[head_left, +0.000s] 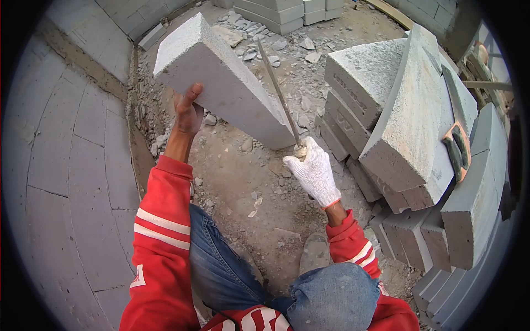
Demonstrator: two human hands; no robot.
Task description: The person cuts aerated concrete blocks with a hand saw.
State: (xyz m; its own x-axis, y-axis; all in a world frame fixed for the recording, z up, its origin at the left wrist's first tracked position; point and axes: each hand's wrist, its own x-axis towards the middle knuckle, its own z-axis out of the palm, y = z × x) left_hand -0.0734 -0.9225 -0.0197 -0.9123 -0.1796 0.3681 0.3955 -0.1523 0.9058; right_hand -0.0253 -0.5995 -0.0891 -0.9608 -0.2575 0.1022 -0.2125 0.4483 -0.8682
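A long pale grey block [226,88] is tilted in front of me, its upper end to the left and its lower end near the ground. My left hand [189,109], bare, grips the block's near side toward the upper end, thumb on its face and the other fingers hidden. In a white knitted glove, my right hand [316,172] is closed round the handle of a long thin metal blade [277,88]. The blade points up and away, just right of the block's lower end.
Stacked blocks [414,121] stand on the right, with an orange-and-black-handled saw [457,149] on them. A block wall [72,182] runs along the left. More blocks [270,14] stand at the back. Broken chips [309,44] litter the dirt ground [232,176].
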